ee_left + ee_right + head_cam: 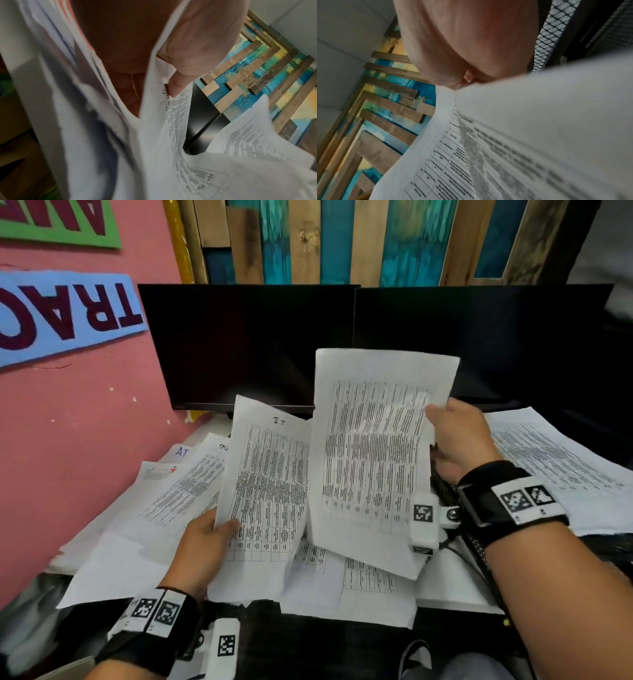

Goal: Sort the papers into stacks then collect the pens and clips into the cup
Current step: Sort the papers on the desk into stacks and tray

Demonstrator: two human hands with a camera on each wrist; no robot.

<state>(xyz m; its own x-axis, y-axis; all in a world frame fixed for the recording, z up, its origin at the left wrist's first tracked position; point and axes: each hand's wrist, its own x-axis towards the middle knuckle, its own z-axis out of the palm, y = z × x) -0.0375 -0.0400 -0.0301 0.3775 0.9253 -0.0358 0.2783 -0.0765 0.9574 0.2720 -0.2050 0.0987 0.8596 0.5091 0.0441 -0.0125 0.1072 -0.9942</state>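
My right hand (455,436) pinches the right edge of a printed sheet (373,446) and holds it up in front of the monitors. My left hand (209,535) grips the lower left edge of another printed sheet (267,487) headed "I.T", thumb on top. In the left wrist view the thumb (178,83) presses on that paper (171,135). The right wrist view shows my fingers (462,44) closed on the sheet's edge (539,121). Loose papers (164,501) lie scattered over the desk beneath. A black mesh cup (556,33) shows behind my right hand. No pens or clips are visible.
Two dark monitors (260,344) stand at the back of the desk. A pink wall (68,440) with lettered signs runs along the left. More papers (555,460) are spread at the right. Painted wooden slats (342,241) rise behind the monitors.
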